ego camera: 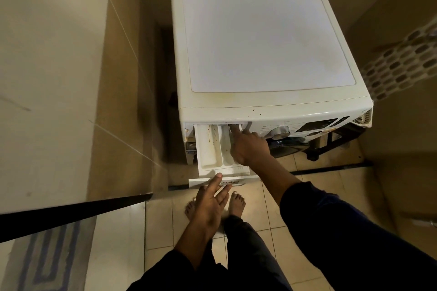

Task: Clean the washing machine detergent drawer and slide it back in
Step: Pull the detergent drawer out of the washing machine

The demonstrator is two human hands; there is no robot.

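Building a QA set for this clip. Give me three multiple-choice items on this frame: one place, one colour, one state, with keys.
1. Where is the right hand?
A) on top of the washing machine
B) inside the detergent drawer, on its right side
C) hanging at the person's side

2. What colour is the machine's casing?
A) black
B) red
C) white

3. How does the drawer stand?
A) pulled out
B) fully shut
C) taken out completely

Key:
1 B: its fingers reach into the right compartment.
2 C: the top and front are both white.
3 A: it juts out of its slot, and the left hand touches its front panel.
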